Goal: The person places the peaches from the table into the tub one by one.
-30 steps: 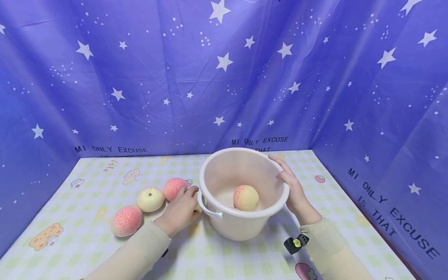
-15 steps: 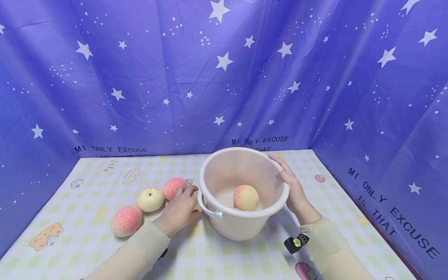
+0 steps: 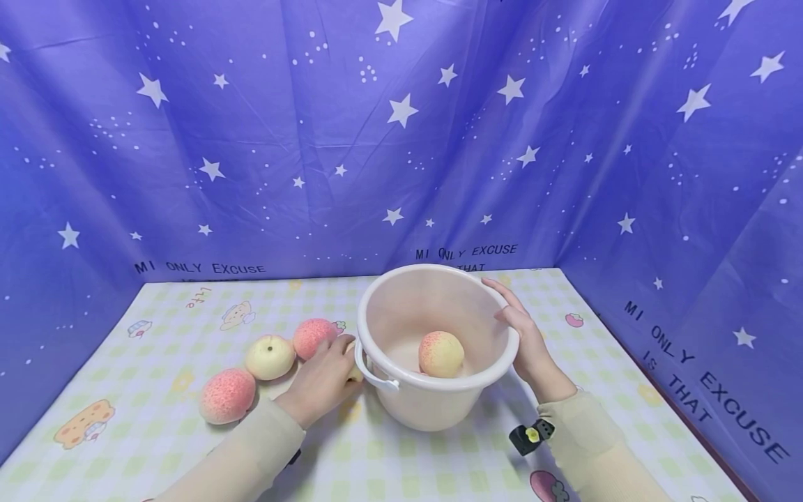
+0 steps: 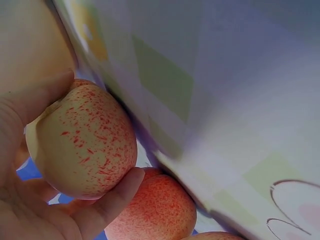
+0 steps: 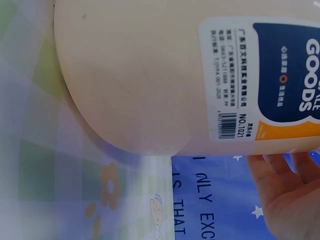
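A cream plastic bucket (image 3: pixel 426 408) stands upright on the table, its white handle (image 3: pixel 376 376) hanging at the left side. Inside it lies a yellow and pink peach (image 3: pixel 441 354). Just left of the bucket my left hand (image 3: pixel 318 382) grips another peach (image 4: pixel 87 142), pale with red speckles, between thumb and fingers; in the head view the hand hides most of it. My right hand (image 3: pixel 532 348) holds the bucket's right side, thumb at the rim and fingers along the outer wall. The right wrist view shows a printed label (image 5: pixel 265 82) on the bucket.
Left of my left hand, a pink peach (image 3: pixel 314 338), a pale yellow one (image 3: pixel 270 357) and another pink one (image 3: pixel 227 396) lie in a slanting row. A checked cloth (image 3: pixel 138 390) covers the table. A blue star-patterned curtain (image 3: pixel 351 139) hangs behind and at both sides.
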Motion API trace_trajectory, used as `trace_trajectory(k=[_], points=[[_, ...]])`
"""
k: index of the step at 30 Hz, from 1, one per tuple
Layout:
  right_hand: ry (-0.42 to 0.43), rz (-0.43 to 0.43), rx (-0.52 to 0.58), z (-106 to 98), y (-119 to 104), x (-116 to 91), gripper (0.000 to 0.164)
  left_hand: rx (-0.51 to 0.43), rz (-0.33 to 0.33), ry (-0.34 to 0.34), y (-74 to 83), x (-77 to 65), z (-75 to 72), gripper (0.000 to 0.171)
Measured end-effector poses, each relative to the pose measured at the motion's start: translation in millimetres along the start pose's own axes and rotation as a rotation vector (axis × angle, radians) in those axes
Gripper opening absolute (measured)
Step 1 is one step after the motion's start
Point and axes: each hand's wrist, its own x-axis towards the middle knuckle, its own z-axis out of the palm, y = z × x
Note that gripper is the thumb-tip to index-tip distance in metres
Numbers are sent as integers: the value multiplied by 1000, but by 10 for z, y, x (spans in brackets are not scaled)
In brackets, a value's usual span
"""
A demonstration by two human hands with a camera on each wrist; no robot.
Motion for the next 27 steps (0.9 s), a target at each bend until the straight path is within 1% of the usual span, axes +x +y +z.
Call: trace_trajectory(k=[10, 15, 21, 27], points=[[-1, -7, 6, -5, 4, 1, 70, 17, -20, 4, 4, -22, 18, 51], [-2, -7, 4, -6, 3, -1, 70, 18, -15, 20, -16, -34, 39, 54], [-1, -9, -2, -7, 1, 0, 69, 14, -3, 31, -17, -52, 42, 54], [-3, -11, -4, -8, 6, 3, 69, -6, -15, 8, -12, -52, 8, 54]])
